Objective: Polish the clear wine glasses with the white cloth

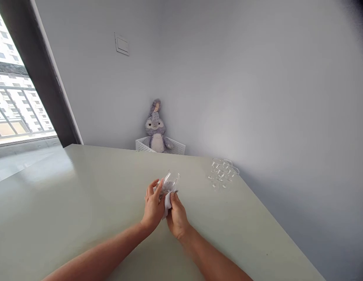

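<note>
A clear glass (172, 181) is held tilted above the middle of the pale table (111, 187). My left hand (153, 205) is closed around the glass's left side, its fingers bent over it. A white cloth (167, 205) hangs between both palms and wraps the lower part of the glass. On the other side, my right hand (176, 214) pinches the cloth against the glass, thumb on top. The glass's lower end is hidden by the cloth and fingers.
Several clear glasses (224, 171) stand grouped near the table's right edge. Behind the far edge, a grey plush rabbit (156, 130) sits in a white perforated basket (178, 147) against the wall. A window with a railing is at the left.
</note>
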Motion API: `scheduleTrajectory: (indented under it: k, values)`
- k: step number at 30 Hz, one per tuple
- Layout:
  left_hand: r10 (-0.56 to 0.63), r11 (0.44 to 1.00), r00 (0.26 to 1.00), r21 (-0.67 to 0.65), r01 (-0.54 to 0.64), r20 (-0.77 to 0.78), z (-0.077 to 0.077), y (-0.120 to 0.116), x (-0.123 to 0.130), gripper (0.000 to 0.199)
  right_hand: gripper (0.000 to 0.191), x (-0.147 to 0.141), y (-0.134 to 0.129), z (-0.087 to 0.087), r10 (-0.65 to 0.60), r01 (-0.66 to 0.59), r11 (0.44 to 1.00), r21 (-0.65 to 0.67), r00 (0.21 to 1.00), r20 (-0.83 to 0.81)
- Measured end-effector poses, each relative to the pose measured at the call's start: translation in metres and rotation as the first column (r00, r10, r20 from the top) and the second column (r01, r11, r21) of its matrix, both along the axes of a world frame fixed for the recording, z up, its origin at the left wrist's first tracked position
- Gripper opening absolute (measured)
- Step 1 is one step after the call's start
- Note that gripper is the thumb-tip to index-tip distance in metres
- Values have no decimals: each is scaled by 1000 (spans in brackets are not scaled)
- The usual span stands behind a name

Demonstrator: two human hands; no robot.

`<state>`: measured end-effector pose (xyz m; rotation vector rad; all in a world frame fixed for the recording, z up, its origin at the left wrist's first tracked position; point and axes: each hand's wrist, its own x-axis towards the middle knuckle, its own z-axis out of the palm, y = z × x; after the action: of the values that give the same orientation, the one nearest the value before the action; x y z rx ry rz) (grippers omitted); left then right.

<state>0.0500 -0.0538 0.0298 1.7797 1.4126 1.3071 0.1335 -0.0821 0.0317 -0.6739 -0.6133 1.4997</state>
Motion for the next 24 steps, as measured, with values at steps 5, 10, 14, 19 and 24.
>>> scheduleTrajectory:
  k: [5, 10, 14, 19, 24]
  values:
    - [-365, 868, 896, -256, 426, 253, 32, 2, -6, 46, 32, 22, 2, 10, 8, -7, 997, -76, 1000, 11]
    - [-392, 649, 651, -307, 696, 650, 68, 14, -20, 54, 30, 36, 4, 18, 171, -166, 957, -238, 985, 1]
    - [-298, 691, 685, -345, 635, 664, 69, 19, -21, 53, 31, 39, 7, 16, 243, -210, 957, -199, 957, 160]
    - [-103, 761, 647, -360, 540, 755, 58, 23, -16, 49, 27, 43, -1, 18, -314, 39, 933, 358, 575, 756]
    - [21, 795, 584, -368, 483, 811, 55, 27, -16, 34, 28, 46, -7, 14, -711, -412, 668, 619, -108, 695]
